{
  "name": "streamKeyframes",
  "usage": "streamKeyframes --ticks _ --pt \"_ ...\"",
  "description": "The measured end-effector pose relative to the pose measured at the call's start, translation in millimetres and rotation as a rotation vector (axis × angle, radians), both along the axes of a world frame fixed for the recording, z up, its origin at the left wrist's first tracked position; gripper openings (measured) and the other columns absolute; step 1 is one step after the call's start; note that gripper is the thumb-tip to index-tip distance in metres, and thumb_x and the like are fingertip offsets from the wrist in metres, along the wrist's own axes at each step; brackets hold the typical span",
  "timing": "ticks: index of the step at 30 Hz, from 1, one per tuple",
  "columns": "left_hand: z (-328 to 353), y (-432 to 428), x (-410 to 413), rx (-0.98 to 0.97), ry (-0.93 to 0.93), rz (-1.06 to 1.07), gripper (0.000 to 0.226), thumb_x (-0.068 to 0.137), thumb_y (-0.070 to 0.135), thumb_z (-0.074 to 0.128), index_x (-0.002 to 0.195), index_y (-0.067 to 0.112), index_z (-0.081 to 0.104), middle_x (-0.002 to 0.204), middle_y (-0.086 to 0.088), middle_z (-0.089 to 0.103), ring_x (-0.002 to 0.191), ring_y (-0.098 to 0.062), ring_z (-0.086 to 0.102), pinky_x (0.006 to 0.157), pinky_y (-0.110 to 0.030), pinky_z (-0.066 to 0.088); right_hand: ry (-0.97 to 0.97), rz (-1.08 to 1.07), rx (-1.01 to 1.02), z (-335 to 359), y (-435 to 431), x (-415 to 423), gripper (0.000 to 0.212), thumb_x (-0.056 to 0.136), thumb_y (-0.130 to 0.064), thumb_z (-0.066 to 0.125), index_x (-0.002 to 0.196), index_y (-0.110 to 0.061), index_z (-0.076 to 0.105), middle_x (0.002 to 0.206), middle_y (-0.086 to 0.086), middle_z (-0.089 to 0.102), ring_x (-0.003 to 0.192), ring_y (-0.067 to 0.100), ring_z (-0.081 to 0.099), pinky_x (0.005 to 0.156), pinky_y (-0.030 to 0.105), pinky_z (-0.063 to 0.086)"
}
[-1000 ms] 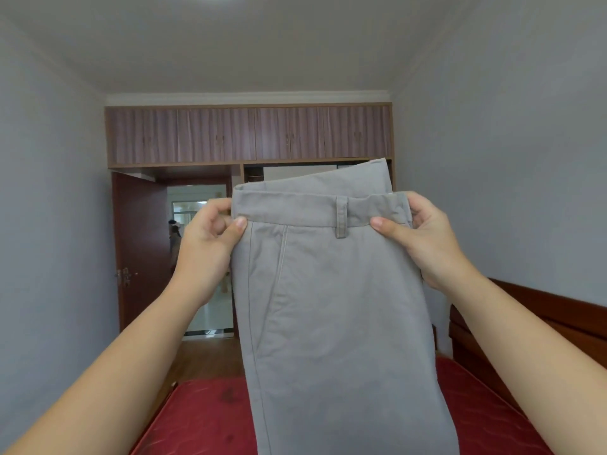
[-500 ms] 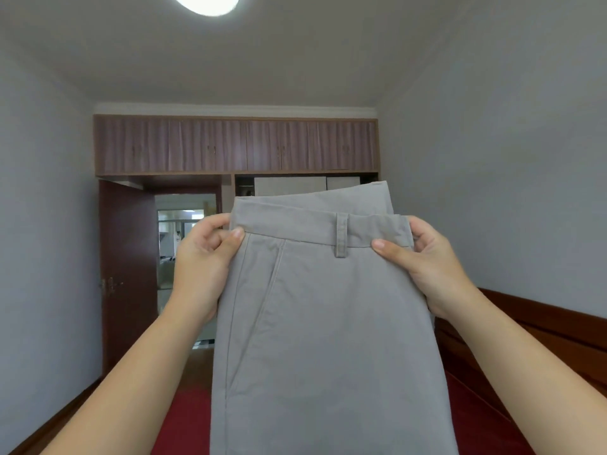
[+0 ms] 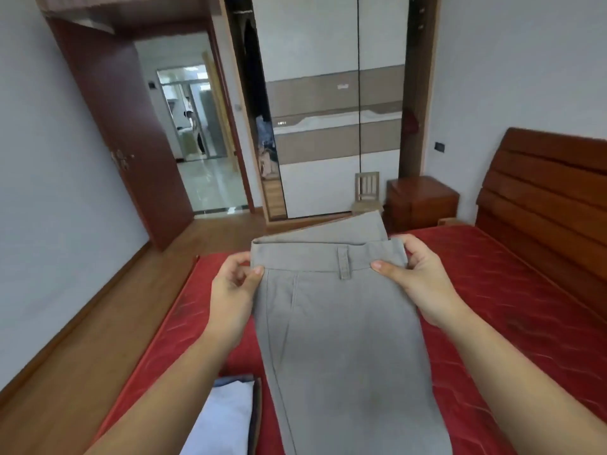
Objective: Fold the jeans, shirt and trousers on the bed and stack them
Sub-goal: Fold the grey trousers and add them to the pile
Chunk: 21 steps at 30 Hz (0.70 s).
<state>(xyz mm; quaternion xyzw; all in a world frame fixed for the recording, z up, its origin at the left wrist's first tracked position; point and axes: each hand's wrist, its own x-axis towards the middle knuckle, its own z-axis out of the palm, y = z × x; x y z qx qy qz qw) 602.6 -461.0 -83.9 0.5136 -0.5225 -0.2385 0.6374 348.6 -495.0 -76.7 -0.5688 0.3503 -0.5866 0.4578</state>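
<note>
The grey trousers (image 3: pixel 341 339) hang in front of me over the red bed (image 3: pixel 512 310), folded lengthwise with the waistband on top. My left hand (image 3: pixel 235 290) pinches the left end of the waistband. At the right end, my right hand (image 3: pixel 420 277) grips it with the thumb on the front. A folded pale blue shirt (image 3: pixel 223 418) lies at the bed's near left, on top of a dark garment whose edge shows beside it. The trouser legs run out of view at the bottom.
A wooden headboard (image 3: pixel 542 205) stands at the right and a wooden nightstand (image 3: pixel 420 200) beyond the bed. A small chair (image 3: pixel 366 193) sits before the wardrobe (image 3: pixel 335 106). An open door (image 3: pixel 131 133) and wooden floor lie at the left.
My view has tipped down from the ceiling and cabinets to the bed. Both hands keep their hold and have brought the trousers lower, toward the mattress.
</note>
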Motion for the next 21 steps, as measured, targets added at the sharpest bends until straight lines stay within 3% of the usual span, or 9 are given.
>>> streamKeyframes --ticks 4,7,10,15,18,21 --pt "-64.1 -48.4 -3.8 0.202 -0.047 0.042 0.017 0.088 0.007 0.058 0.087 0.023 0.057 0.067 -0.003 0.056 0.057 -0.005 0.05 0.054 -0.026 0.038 0.062 -0.014 0.153 -74.6 -57.8 -3.6 0.025 0.073 0.005 0.071 0.083 -0.014 0.057 0.081 0.01 0.061 0.076 0.022 0.055 0.071 0.037 0.046" --pt "-106.4 -80.0 -10.7 0.319 -0.002 0.063 0.019 0.087 0.005 0.059 0.089 0.024 0.058 0.078 -0.008 0.062 0.07 -0.017 0.054 0.063 -0.029 0.043 0.122 -0.035 0.234 -120.9 -87.5 -7.6 0.025 0.072 0.002 0.073 0.082 -0.017 0.059 0.081 0.004 0.061 0.075 0.012 0.056 0.07 0.032 0.046" --pt "-145.8 -105.5 -15.7 0.396 0.049 0.078 0.024 0.087 0.002 0.058 0.088 0.026 0.058 0.081 -0.006 0.063 0.07 -0.015 0.054 0.063 -0.027 0.044 0.138 -0.077 0.334 -159.0 -109.4 -5.6 0.027 0.073 0.005 0.07 0.084 -0.017 0.059 0.08 -0.002 0.061 0.069 0.001 0.057 0.064 0.018 0.048" --pt "-206.7 -145.7 -11.8 0.489 0.089 0.116 0.023 0.087 0.001 0.057 0.092 0.024 0.057 0.076 0.001 0.059 0.067 -0.01 0.052 0.055 -0.01 0.043 0.186 -0.113 0.462 -214.5 -145.1 4.9 0.027 0.073 0.004 0.071 0.086 -0.018 0.06 0.082 -0.002 0.064 0.072 0.005 0.06 0.066 0.019 0.049" --pt "-241.4 -173.2 -5.5 0.559 0.091 0.146 0.019 0.087 0.001 0.057 0.098 0.017 0.057 0.077 0.003 0.059 0.066 -0.008 0.052 0.055 -0.01 0.043 0.198 -0.128 0.518 -248.4 -168.7 14.6 0.028 0.073 0.004 0.071 0.088 -0.018 0.061 0.086 0.002 0.066 0.077 0.013 0.061 0.072 0.027 0.05" --pt "-270.5 -220.3 1.8 0.588 0.06 0.179 0.02 0.087 0.002 0.058 0.101 0.015 0.059 0.076 0.004 0.059 0.066 -0.008 0.052 0.06 -0.019 0.045 0.193 -0.125 0.519 -276.0 -211.0 25.9 0.03 0.073 0.006 0.07 0.088 -0.018 0.061 0.086 0.002 0.067 0.075 0.006 0.063 0.069 0.019 0.051"
